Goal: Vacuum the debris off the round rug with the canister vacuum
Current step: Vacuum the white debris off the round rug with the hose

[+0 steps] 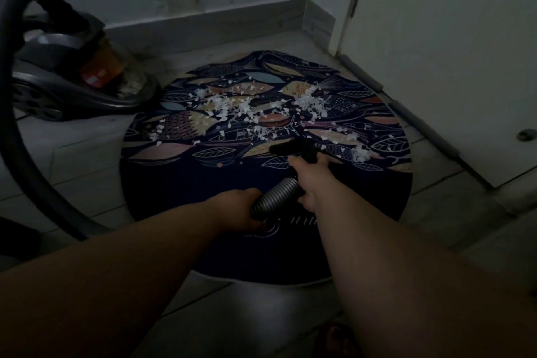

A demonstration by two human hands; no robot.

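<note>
Left hand [241, 206] curled round ribbed grey hose [279, 194], right hand [309, 177] gripping it just ahead, black nozzle [285, 148] beyond on dark round patterned rug [174, 189], white flaky debris [232, 107] farther out, grey canister vacuum [72, 90] far left.

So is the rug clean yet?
Not clean. White debris lies scattered over the rug's far half, beyond the nozzle; the near half looks bare.
</note>
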